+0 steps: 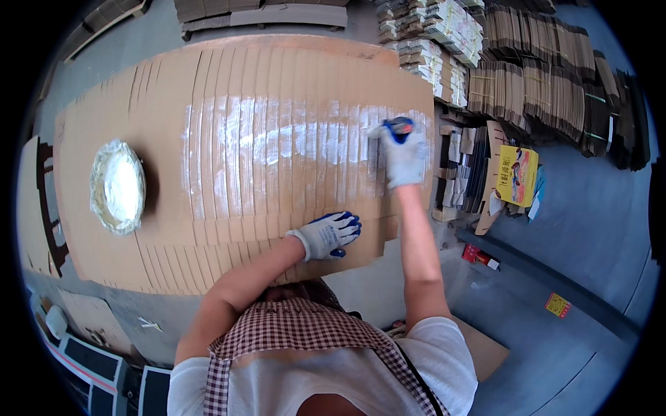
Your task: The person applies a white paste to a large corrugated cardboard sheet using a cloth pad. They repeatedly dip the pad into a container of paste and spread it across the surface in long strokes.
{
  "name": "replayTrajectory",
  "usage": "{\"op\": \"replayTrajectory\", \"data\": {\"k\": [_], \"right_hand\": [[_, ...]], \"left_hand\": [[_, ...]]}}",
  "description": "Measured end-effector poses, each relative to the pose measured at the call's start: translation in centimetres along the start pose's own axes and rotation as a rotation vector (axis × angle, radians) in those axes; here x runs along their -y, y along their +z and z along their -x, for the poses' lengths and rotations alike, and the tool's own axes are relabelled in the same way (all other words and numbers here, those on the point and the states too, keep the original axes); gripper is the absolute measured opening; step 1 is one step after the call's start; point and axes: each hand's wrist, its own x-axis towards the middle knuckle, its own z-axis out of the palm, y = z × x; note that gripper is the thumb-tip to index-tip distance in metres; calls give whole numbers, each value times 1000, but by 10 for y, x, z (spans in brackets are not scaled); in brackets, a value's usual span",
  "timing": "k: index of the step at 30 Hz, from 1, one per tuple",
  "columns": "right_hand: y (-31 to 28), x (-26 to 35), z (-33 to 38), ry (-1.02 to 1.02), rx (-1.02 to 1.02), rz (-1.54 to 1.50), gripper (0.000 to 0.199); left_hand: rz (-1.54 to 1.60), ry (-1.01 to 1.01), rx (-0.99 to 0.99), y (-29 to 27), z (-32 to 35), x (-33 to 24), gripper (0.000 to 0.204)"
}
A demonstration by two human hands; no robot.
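Observation:
My right hand [406,154], in a white glove with blue fingers, is closed around a brush [375,133] at the right part of the cardboard. Motion blurs the brush, and the fingers partly hide it. Overlapping cardboard sheets [163,166] lie in a stepped row before me, their strips smeared with wet white paste [305,139]. My left hand [327,236], gloved the same way, rests flat on the near cardboard with its fingers stretched out. Far to the left stands a round bowl [119,187] with a crinkled lining and whitish contents.
Bundled stacks of cardboard [531,90] and white printed packs [437,62] stand beyond the right end. A yellow box [517,175] sits beside them. A dark rail [555,281] crosses the floor at the right. More flat stacks [277,17] lie at the far side.

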Motion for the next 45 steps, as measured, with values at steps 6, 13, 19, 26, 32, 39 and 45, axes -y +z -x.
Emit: {"op": "replayTrajectory", "data": {"k": [6,13,19,26,32,39,45], "right_hand": [[28,30,62,-255,121,261,39],[10,67,58,-225,126,234,30],[68,145,125,-741,282,306,49],[118,133,149,-828,372,617,47],[100,104,95,-603,42,422,36],[138,137,137,-852,178,407,36],[88,86,76,-340,23,542,33]], "left_hand": [[11,-8,53,-1,-1,0,62],[20,79,-129,2,12,0,56],[115,-9,12,-22,73,-15,50],[45,-158,-76,-53,158,6,56],[-18,-106,-219,-40,163,8,52],[31,-103,-159,-46,165,10,52],[-9,-67,-236,-37,165,12,55]]}}
